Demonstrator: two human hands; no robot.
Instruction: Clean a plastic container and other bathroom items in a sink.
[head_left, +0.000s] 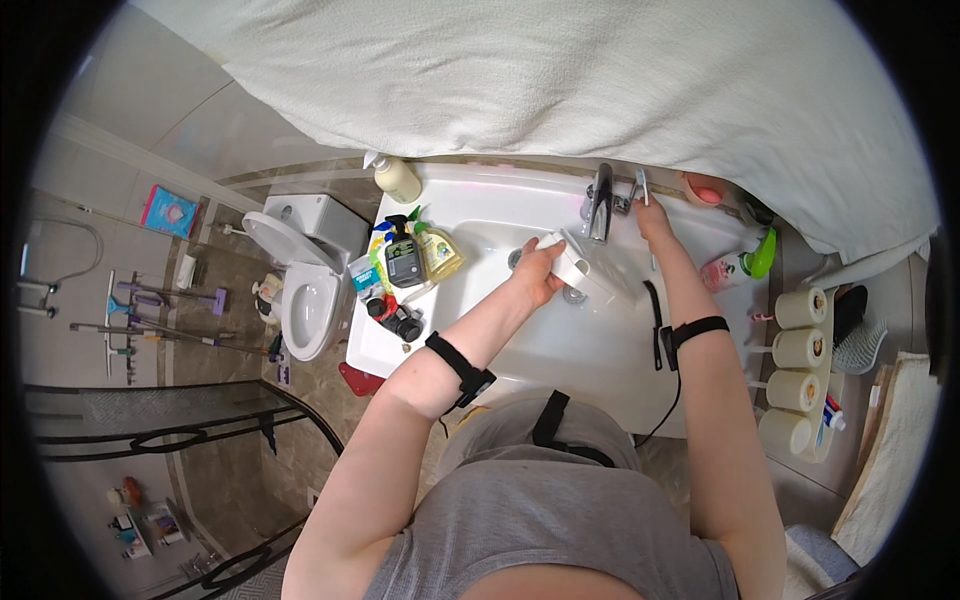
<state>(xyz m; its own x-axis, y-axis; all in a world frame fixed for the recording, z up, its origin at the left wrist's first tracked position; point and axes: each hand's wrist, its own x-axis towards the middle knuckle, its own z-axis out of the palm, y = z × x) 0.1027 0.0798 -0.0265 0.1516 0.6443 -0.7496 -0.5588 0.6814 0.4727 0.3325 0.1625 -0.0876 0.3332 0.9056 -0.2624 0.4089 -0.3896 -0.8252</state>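
My left hand (538, 271) grips a white plastic holder (577, 266) over the washbasin (517, 330). The holder has a rectangular opening, and a clear part seems to extend from its right side. Beside the chrome faucet (601, 204), my right hand (652, 221) is closed around a slim brush (641, 180) that looks like a toothbrush. Its pale head stands above my fingers, and a thin handle end shows below them. Two metal drain fittings lie near the holder, one a round drain (573, 295) partly below it.
Several bottles, including a dark pump bottle (403, 259), crowd the basin's left ledge near a cream pump bottle (397, 180). A green-topped bottle (739, 266) stands at right. Farther right, a wall rack (821, 435) holds several cups (796, 349). A toilet (309, 307) is at left.
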